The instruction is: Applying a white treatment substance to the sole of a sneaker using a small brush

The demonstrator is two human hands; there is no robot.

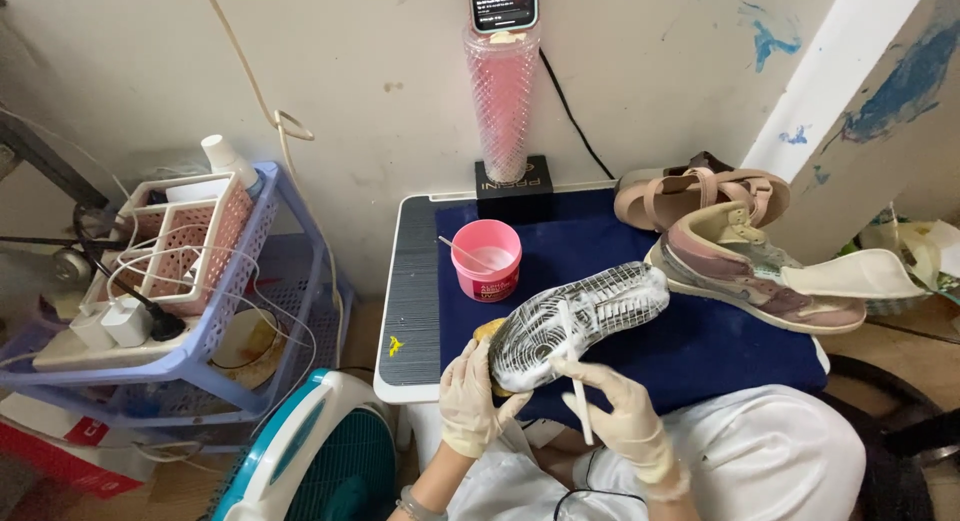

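Grip: left hand (470,396), gloved, was closed around the heel end of an upturned shoe (575,321), sole facing up and coated in white foam; right hand (625,411), also gloved, pinched a thin white stick (578,401) with its upper end against the sole. The shoe hung just above the near edge of the counter (415,311), over a dark blue mat (700,351). A pink tub (487,261) with a stick resting in it stood open near the shoe's toe end. A second shoe (750,271) and a sandal (700,196) lay to the right on the mat. Risks, as judged: foam could drip onto the lap below, since the shoe overhung the edge; the one-handed hold on a wet heel looked prone to slipping; a swing of the toe could tip the open tub.
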